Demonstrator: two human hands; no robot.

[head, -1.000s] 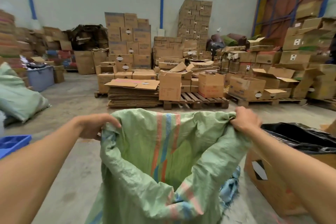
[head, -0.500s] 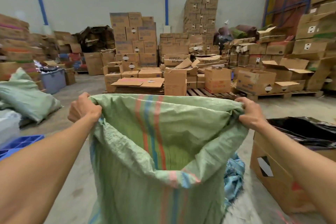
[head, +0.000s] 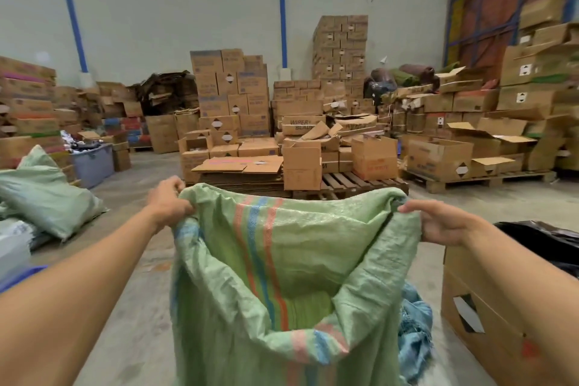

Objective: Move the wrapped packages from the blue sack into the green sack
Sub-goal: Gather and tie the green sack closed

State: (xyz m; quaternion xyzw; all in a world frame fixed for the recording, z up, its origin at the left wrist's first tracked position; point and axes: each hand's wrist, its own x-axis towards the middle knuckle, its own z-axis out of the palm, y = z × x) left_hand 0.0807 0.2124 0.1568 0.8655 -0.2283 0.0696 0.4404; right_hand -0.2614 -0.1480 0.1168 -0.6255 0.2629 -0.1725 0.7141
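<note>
Left hand (head: 169,204) at 9 o'clock, right hand (head: 438,222) at 3 o'clock, both clamped on green sack (head: 282,260) rim. Likely light, floppy; best gripped at rim.

Both bare forearms stretched forward and spread apart, left hand (head: 169,202) with fingers curled around the green sack (head: 282,276) rim, right hand (head: 438,222) pinching the opposite rim, knuckles up
</note>
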